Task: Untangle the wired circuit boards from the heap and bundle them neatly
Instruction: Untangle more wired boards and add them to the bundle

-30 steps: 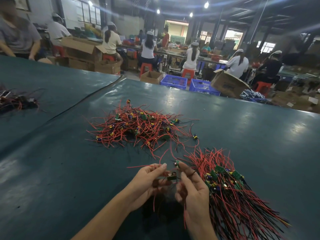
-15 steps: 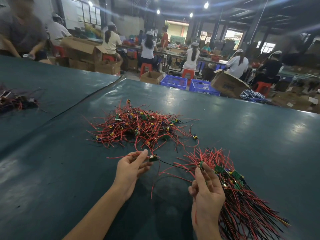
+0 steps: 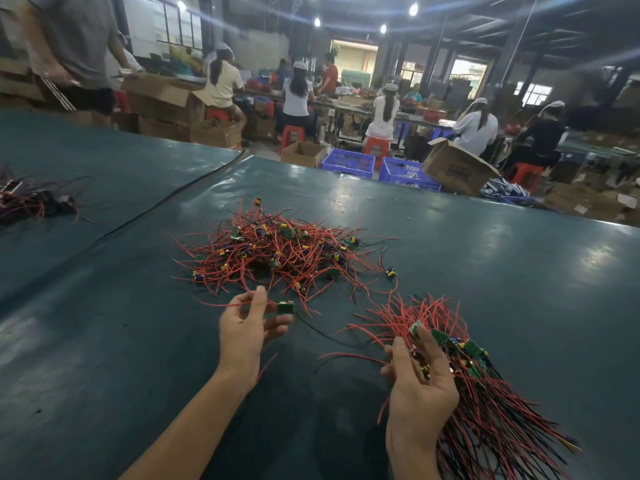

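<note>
Now: left hand [image 3: 244, 327] pinches one green board [image 3: 285, 307] beside heap [image 3: 277, 258], its wires [image 3: 313, 329] trailing. Right hand [image 3: 420, 386] curls round bundle [image 3: 485, 410] at board end. Draw wires clear slowly; lay board level with others, wires parallel.

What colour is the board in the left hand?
Green board, pinched by the left hand; the head view shows it best.

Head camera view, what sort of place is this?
Most likely an electronics assembly workshop: a heap of wired circuit boards on a green table, capped workers seated at long benches, cardboard boxes and blue crates on the floor.
</note>
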A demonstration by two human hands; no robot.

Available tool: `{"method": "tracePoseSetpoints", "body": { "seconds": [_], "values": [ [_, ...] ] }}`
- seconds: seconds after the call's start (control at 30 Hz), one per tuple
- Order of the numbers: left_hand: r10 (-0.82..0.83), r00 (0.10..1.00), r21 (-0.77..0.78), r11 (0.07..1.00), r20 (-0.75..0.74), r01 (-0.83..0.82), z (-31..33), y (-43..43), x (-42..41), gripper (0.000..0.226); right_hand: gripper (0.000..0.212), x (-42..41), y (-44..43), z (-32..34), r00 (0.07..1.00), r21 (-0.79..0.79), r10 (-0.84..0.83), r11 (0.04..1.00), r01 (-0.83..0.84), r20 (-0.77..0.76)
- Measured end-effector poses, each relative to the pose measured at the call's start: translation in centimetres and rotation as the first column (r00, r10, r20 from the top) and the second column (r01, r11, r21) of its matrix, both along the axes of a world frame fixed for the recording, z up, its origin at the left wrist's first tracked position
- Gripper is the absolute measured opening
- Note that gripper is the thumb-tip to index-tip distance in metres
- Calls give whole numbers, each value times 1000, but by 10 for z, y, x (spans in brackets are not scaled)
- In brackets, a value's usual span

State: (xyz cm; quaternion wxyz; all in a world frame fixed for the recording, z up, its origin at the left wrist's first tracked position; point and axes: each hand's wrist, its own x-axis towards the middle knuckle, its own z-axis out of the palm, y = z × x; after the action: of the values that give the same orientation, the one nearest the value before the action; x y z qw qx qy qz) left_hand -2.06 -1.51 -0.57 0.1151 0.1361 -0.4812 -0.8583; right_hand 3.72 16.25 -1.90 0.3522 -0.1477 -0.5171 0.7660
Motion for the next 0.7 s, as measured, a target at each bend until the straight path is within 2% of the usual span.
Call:
{"method": "tracePoseSetpoints", "body": {
  "seconds": [0.13,0.3,0.4,0.5,0.6,0.7],
  "values": [
    [89,996,39,995,-25,-88,-1,-11,-5,18,32,0,1,1,999,-36,31,999,-31,-8],
    [-27,996,-46,998,81,31,-10,-5,-5,31,25,2,-3,4,992,-57,125,991,-124,20],
    [-189,970,-28,980,153,196,-8,5,2,21,19,2,-3,6,979,-112,204,974,-199,30],
    [-408,891,-120,892,197,435,-4,22,13,28,14,2,-5,8,945,-198,316,934,-296,80],
    [-522,839,-133,831,151,541,-3,31,18,30,10,5,-8,12,881,-271,461,866,-420,107],
    [-633,772,-107,765,58,636,-3,32,23,36,14,6,-9,12,852,-287,509,840,-461,121]
  ]
}}
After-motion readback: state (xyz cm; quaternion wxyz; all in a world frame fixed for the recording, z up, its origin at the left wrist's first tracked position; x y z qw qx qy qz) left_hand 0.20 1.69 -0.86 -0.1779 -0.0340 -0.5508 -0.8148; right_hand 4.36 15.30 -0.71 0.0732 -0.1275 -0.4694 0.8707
